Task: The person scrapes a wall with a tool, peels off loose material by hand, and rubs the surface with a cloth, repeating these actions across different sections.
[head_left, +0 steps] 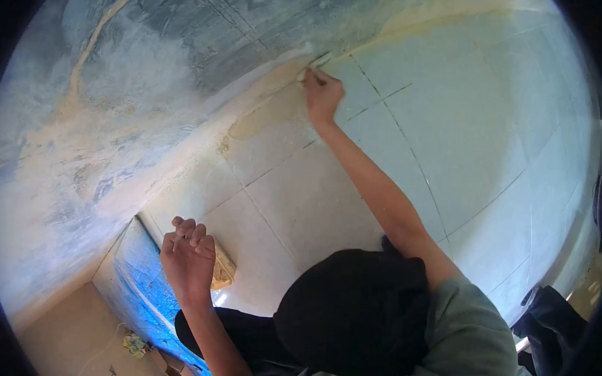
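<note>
The person wears a grey-green short-sleeved shirt (469,336) — its sleeve ends above the elbow. A black head covering (356,311) sits below it in view. Both forearms are bare — no gloves, no watch.

A room under renovation — a tiling site, going by the surfaces. Large pale wall tiles (465,121) set in a grid with open, ungrouted joints. Left of the tiles, bare grey plaster (207,29) smeared with patches of yellowish adhesive (264,119) right at the tiled edge. Below the tiles, a blue sheet (142,282) at the foot of the wall, and beyond it a dusty bare floor (66,339) with scraps of debris (135,344) — unfinished throughout.
</note>
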`<state>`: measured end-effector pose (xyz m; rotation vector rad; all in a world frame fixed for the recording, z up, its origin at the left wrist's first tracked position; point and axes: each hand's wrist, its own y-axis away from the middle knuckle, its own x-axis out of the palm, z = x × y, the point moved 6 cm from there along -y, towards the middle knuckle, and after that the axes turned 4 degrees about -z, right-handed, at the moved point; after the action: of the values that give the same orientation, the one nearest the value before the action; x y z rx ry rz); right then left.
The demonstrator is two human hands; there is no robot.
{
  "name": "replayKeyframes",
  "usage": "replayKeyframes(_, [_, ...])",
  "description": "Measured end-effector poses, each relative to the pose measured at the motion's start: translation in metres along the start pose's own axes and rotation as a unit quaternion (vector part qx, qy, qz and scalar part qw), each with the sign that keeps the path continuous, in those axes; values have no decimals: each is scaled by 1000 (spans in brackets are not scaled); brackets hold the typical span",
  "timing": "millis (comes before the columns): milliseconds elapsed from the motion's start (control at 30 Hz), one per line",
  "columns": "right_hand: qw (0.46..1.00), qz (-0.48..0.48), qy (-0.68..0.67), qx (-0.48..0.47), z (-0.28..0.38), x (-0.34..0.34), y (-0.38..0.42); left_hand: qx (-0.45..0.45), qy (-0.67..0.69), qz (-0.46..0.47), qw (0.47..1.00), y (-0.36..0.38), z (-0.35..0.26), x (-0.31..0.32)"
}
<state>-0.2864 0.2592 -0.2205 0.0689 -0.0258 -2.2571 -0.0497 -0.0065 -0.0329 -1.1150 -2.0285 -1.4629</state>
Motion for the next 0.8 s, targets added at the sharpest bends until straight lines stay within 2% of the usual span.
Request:
replayKeyframes(67, [994,-48,25,-96,27,-19,-14,8,21,-10,1000,6,1,0])
replayKeyframes(167, [987,-42,67,-138,41,-6,-5,24,35,-34,999,17,-14,-12])
replayKeyframes(200, [981,-21,114,-157,33,6,7,32,28,-17,999,17,-17,-14])
replayKeyframes(267, [963,128,41,-232,30,21,44,25,38,-19,999,19,-14,-7])
replayKeyframes(367, [979,102,12,-173,40,16,49,24,33,-20,999,23,-16,-1])
replayKeyframes(400, [979,0,51,-197,9,15,33,22,36,-14,999,27,-16,3])
replayKeyframes(433, [979,4,51,-197,16,7,21,22,41,-5,999,29,-16,7])
replayKeyframes(500, [994,-33,12,-101,34,-22,-15,32,30,0,999,35,-17,13])
replayKeyframes(533, [992,20,77,-94,25,-5,-10,40,20,4,999,35,-15,13])
replayKeyframes(600, [965,25,145,-216,27,24,32,41,24,-12,999,34,-12,9])
replayKeyframes(667, [959,149,25,-239,35,38,76,34,33,-27,998,30,-11,6])
replayKeyframes(700, [961,149,26,-232,29,35,75,34,29,-33,998,29,-9,8])
replayKeyframes(767, [966,57,31,-249,23,18,62,26,34,-14,999,28,-4,20])
replayKeyframes(800, [995,88,-17,-51,26,0,36,32,27,-14,999,30,-3,25])
